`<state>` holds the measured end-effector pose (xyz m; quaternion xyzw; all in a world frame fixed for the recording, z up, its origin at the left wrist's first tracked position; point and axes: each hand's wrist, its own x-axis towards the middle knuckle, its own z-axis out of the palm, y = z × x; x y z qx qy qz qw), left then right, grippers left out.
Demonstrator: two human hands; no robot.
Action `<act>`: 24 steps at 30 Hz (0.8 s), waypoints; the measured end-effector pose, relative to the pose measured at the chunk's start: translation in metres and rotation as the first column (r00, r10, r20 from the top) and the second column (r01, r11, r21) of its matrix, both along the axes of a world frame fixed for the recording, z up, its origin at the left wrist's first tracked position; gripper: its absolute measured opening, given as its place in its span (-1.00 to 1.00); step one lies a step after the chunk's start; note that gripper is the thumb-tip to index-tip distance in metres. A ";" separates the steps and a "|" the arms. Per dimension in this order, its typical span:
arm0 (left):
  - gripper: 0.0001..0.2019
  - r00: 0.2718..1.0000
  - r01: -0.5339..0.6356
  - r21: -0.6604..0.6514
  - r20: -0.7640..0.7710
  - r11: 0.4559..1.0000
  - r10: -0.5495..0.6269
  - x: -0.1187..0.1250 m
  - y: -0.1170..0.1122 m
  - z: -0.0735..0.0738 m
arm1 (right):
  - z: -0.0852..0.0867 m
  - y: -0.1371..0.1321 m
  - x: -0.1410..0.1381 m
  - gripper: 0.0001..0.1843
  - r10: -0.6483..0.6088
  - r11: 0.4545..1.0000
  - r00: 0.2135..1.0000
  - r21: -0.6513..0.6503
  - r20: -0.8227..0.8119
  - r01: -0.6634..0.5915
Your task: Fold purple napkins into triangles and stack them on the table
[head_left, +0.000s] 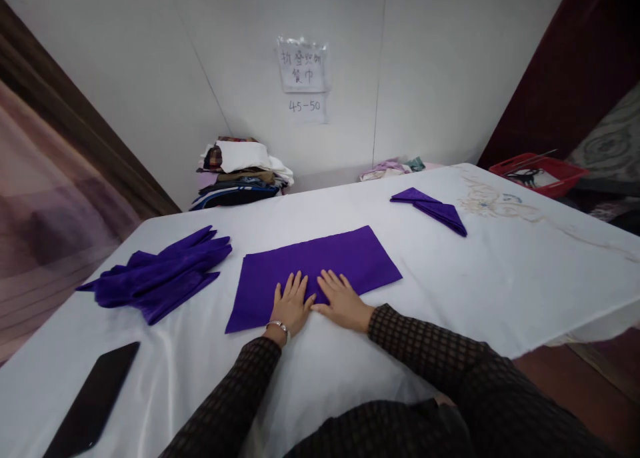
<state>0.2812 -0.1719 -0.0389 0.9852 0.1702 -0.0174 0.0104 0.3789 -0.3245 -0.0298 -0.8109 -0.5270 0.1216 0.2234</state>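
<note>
A purple napkin [320, 251], folded into a long rectangle, lies flat on the white tablecloth [320, 378] in front of me. My left hand [293, 303] rests palm down on its near edge, left of the middle, with the fingers stretched out. Beside it, my right hand [344, 301] lies flat on the same edge, fingers pointing forward and thumb close to the left thumb. To the far right sits another purple napkin [433, 210], folded into a pointed shape. A loose heap of purple napkins [165, 271] is on the left.
A black phone [95, 398] lies at the near left. Behind the table is a stack of folded cloths [243, 171], with more fabric [390, 170] to its right. A red basket [540, 175] stands beyond the right edge. A handwritten sign [303, 68] hangs on the wall.
</note>
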 end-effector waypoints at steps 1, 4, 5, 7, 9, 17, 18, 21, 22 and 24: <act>-0.44 1.000 -0.007 -0.008 0.009 1.000 0.007 0.000 -0.001 0.000 | -0.002 -0.016 0.009 -0.15 -0.047 0.999 0.998 -0.022 0.032 0.048; -0.43 1.000 -0.013 -0.038 0.026 0.999 0.014 0.001 -0.003 -0.001 | -0.005 -0.068 0.036 -0.16 -0.176 0.978 0.975 -0.091 0.135 0.189; -0.43 0.999 -0.013 -0.044 0.032 0.999 0.014 0.001 -0.003 -0.001 | -0.006 -0.085 0.045 -0.17 -0.215 0.965 0.962 -0.113 0.169 0.236; -0.44 0.999 -0.014 -0.050 0.043 0.999 0.016 0.001 -0.003 -0.003 | -0.008 -0.112 0.058 -0.19 -0.275 0.939 0.932 -0.140 0.236 0.313; -0.45 0.998 -0.019 -0.057 0.053 0.998 0.022 0.001 -0.001 -0.003 | -0.011 -0.127 0.066 -0.20 -0.285 0.929 0.913 -0.149 0.291 0.338; -0.37 0.994 -0.098 -0.273 0.016 0.957 0.106 0.015 -0.024 0.021 | -0.036 -0.132 0.070 -0.23 -0.258 0.939 0.874 -0.107 0.411 0.327; -0.38 0.998 -0.039 -0.275 0.046 0.961 0.053 0.021 -0.034 0.022 | -0.039 -0.132 0.071 -0.23 -0.254 0.940 0.870 -0.102 0.423 0.324; -0.37 0.994 0.080 -0.282 0.090 0.956 -0.057 0.037 -0.058 0.016 | -0.045 -0.135 0.073 -0.23 -0.246 0.943 0.855 -0.089 0.457 0.319; -0.36 0.994 0.082 -0.279 0.093 0.957 -0.058 0.040 -0.062 0.013 | -0.046 -0.136 0.074 -0.24 -0.245 0.944 0.850 -0.086 0.467 0.319; -0.31 0.997 0.040 -0.270 0.075 0.962 -0.021 0.038 -0.060 0.008 | -0.048 -0.137 0.074 -0.24 -0.239 0.945 0.842 -0.084 0.485 0.317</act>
